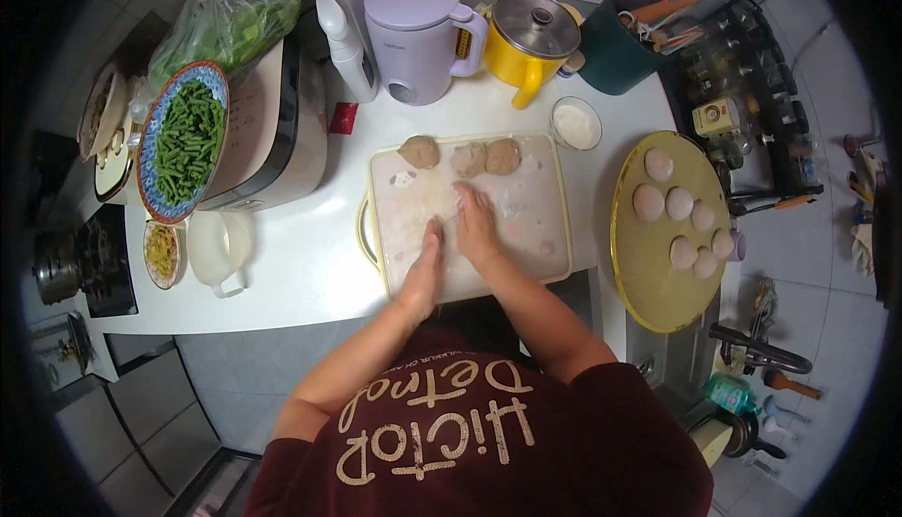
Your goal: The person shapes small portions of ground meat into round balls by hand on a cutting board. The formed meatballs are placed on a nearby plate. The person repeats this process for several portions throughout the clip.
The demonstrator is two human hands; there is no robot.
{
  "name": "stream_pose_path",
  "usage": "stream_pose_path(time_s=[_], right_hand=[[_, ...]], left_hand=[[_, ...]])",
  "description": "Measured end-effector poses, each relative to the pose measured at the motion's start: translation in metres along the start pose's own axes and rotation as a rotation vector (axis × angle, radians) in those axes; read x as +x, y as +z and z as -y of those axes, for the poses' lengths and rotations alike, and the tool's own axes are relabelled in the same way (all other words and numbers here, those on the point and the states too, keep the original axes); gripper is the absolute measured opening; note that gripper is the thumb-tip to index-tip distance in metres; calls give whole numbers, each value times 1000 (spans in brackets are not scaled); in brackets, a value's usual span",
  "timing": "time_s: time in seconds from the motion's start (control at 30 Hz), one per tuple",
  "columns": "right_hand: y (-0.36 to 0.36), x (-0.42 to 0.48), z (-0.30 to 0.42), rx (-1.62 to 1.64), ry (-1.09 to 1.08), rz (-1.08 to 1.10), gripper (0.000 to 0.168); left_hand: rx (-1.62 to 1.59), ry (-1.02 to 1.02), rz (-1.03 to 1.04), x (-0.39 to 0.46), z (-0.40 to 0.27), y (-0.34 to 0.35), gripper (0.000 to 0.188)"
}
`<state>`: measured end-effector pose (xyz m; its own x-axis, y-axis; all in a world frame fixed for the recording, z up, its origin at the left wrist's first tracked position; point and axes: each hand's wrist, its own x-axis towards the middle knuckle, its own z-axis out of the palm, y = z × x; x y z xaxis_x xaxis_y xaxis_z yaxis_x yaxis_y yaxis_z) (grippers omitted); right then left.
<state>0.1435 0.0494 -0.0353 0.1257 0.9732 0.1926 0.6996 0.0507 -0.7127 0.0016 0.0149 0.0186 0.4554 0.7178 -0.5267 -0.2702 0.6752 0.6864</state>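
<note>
My left hand rests edge-down on a pale cutting board, its fingers straight. Facing it, my right hand also touches the board with its fingers extended. Between the palms there is a narrow gap, and nothing shows in it. White flour is scattered over the board around my fingertips. Along the board's far edge lie a lone brown dough lump and two touching ones, a rough-torn lump and a rounder lump.
A glass bowl of white powder stands beyond the board's right corner. Several dough rounds lie on a round yellow tray at right. Leftward are a bowl of cut green beans and a plastic measuring cup. A lilac appliance and yellow pot stand behind.
</note>
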Motion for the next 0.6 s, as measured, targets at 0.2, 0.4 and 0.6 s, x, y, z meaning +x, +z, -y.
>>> stream_pose_path(time_s=[0.2, 0.4, 0.6], right_hand=[[1, 14, 21, 233, 186, 148, 38], [12, -23, 24, 18, 124, 30, 37], [0, 22, 4, 86, 30, 16, 43]], left_hand=[[-26, -22, 66, 8, -4, 2, 71], [-113, -31, 46, 0, -6, 1, 71], [15, -15, 36, 5, -3, -7, 69]])
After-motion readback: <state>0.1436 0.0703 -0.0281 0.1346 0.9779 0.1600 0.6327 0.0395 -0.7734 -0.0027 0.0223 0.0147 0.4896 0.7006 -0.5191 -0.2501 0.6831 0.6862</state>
